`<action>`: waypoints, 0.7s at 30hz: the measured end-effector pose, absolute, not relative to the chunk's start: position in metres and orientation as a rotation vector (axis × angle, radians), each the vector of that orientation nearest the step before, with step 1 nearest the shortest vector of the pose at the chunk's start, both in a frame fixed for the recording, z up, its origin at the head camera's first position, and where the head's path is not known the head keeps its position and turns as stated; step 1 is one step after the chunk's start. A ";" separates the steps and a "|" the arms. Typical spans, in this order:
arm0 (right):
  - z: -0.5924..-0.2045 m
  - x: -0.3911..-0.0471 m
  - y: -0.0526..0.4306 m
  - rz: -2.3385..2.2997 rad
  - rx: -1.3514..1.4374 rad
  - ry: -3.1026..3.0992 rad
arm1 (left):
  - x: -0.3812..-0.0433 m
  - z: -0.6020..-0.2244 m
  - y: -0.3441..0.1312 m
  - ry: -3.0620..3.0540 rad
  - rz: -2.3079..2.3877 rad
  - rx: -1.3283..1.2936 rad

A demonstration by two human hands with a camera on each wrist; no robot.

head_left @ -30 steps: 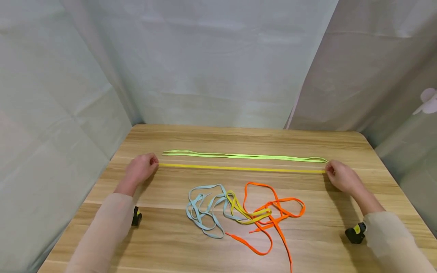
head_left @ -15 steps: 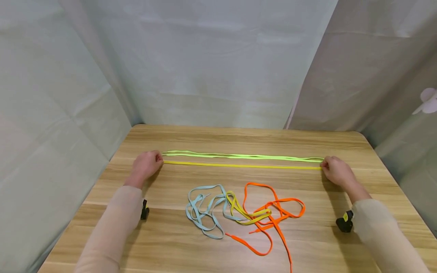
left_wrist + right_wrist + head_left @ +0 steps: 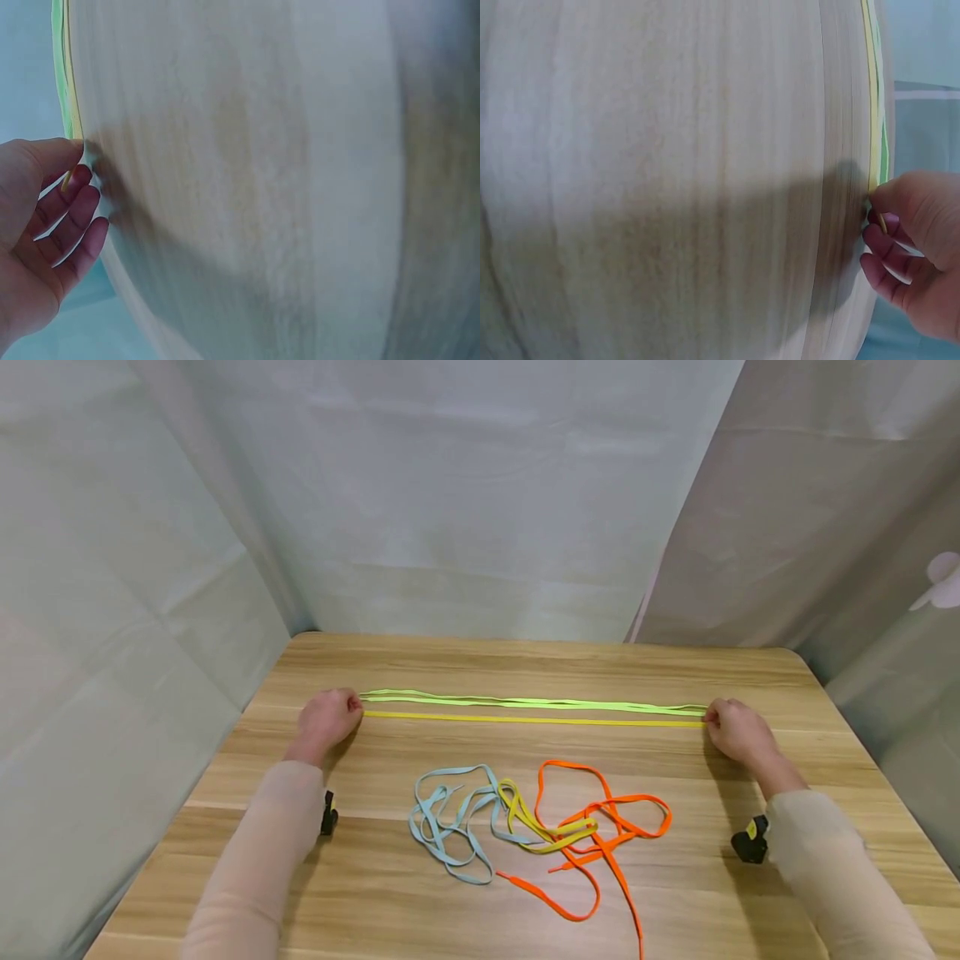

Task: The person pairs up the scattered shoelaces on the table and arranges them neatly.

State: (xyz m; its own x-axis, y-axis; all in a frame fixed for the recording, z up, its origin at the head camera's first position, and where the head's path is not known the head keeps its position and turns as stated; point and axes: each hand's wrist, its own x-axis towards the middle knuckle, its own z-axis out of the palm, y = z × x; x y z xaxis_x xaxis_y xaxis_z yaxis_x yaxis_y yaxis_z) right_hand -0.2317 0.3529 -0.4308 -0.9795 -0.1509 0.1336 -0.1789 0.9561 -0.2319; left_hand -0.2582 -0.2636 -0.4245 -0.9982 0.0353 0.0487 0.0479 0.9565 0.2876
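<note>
A yellow shoelace [image 3: 525, 720] is stretched straight from side to side near the back of the table. My left hand [image 3: 327, 720] pinches its left end between thumb and finger; in the left wrist view a short yellow tip [image 3: 67, 180] sticks out past the pinch. At the other end my right hand [image 3: 741, 732] pinches the lace, and its tip [image 3: 883, 223] shows below the thumb in the right wrist view. Just behind lies a lime-green shoelace [image 3: 525, 702] in several long, nearly straight strands. Its right end is partly hidden by my right hand.
Nearer the front, a light blue shoelace [image 3: 442, 827] lies in loose loops. A second yellow shoelace [image 3: 551, 835] lies folded beside it and overlaps a tangled orange shoelace [image 3: 615, 827]. Pale cloth [image 3: 480, 510] hangs behind the wooden table [image 3: 420, 660].
Both hands have moved away from me and slightly towards each other. The pinched yellow shoelace has come closer to the lime-green one. The laces in front have not moved.
</note>
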 end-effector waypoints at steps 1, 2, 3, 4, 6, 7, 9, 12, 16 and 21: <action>-0.431 -0.231 0.353 0.368 0.248 -3.002 | -0.259 -0.425 -0.264 -3.066 -0.454 -0.065; -0.430 -0.231 0.354 0.366 0.243 -3.012 | -0.260 -0.425 -0.264 -3.067 -0.455 -0.062; -0.430 -0.231 0.354 0.364 0.238 -3.021 | -0.261 -0.426 -0.264 -3.069 -0.454 -0.056; -0.430 -0.230 0.354 0.364 0.234 -3.028 | -0.261 -0.426 -0.264 -3.071 -0.455 -0.054; -0.430 -0.229 0.355 0.356 0.231 -3.039 | -0.262 -0.427 -0.264 -3.077 -0.454 -0.045; -0.429 -0.229 0.355 0.352 0.232 -3.042 | -0.262 -0.427 -0.264 -3.081 -0.457 -0.045; -0.429 -0.229 0.355 0.347 0.233 -3.047 | -0.263 -0.427 -0.264 -3.088 -0.452 -0.039; -0.428 -0.228 0.355 0.340 0.229 -3.045 | -0.264 -0.426 -0.264 -3.099 -0.447 -0.041; -0.428 -0.227 0.354 0.339 0.207 -3.056 | -0.265 -0.425 -0.264 -3.119 -0.442 -0.043; -0.430 -0.227 0.353 0.339 0.199 -3.060 | -0.265 -0.425 -0.264 -3.123 -0.449 -0.039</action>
State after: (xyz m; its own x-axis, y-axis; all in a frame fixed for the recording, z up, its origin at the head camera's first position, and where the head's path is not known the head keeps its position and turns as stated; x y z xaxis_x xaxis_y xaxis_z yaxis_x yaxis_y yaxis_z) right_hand -0.2266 0.3534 -0.4299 -0.9902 -0.1214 0.0697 -0.1337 0.9675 -0.2145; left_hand -0.2651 -0.2636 -0.4245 -0.9996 0.0264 -0.0099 0.0226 0.9592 0.2820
